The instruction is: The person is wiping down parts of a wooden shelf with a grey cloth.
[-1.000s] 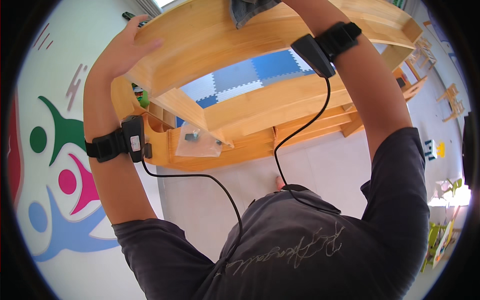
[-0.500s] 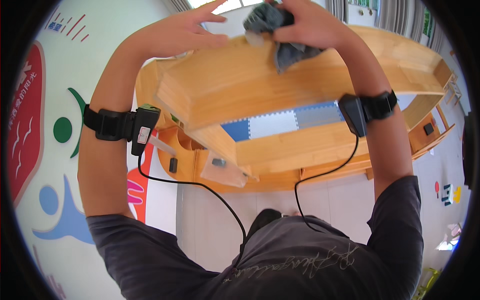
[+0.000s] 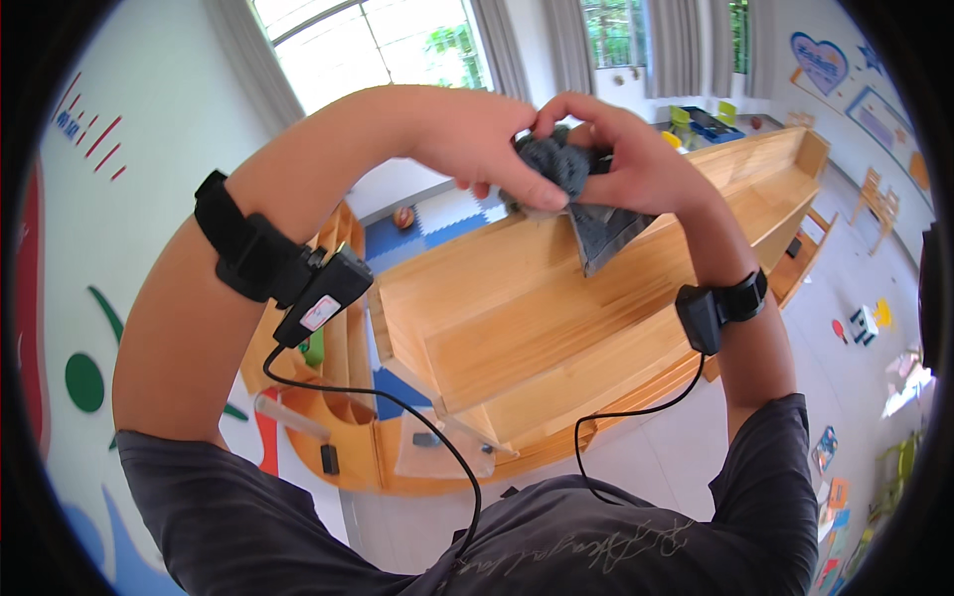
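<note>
Head view: left hand, right hand, each grip pinching gray cloth over wooden shelf.

We hold 1 dark grey cloth, bunched at its top, 1 pointed corner hanging loose, above the wooden shelf.

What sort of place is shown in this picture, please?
Probably a kindergarten classroom or a children's playroom, judging by the small wooden chair, the blue-and-white puzzle mat and the heart-shaped wall decoration.
</note>
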`<state>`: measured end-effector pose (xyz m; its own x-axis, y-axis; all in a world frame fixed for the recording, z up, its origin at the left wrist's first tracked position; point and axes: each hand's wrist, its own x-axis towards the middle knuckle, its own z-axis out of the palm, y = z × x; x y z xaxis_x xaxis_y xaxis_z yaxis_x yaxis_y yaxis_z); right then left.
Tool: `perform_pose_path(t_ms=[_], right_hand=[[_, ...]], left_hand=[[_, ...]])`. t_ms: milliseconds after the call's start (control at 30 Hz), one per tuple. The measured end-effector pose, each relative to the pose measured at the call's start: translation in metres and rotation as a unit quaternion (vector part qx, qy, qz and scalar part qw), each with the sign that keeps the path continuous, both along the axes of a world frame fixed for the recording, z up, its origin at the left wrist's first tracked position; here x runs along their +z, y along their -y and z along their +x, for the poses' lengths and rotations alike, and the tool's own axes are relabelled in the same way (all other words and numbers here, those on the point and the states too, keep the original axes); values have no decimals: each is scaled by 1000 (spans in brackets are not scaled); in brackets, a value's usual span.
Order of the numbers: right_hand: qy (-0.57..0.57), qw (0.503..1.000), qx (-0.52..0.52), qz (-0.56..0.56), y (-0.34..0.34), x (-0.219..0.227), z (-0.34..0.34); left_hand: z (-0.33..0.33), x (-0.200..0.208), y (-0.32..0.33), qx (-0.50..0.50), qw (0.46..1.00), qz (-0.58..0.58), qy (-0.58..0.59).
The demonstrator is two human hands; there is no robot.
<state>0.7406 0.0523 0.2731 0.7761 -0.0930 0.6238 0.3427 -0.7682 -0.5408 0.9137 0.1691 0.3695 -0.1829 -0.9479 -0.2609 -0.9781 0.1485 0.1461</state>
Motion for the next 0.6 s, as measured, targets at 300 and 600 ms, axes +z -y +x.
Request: perform_pose_path(t_ms=[300,600], right_hand=[[-19,973,-217,-75,-36,8,12],[174,886,-429,7,-13,-25,-27]], left_hand=[[71,-23,8,-41,992,-51,-112],[143,-76,-24,-38,933,-100,-344]])
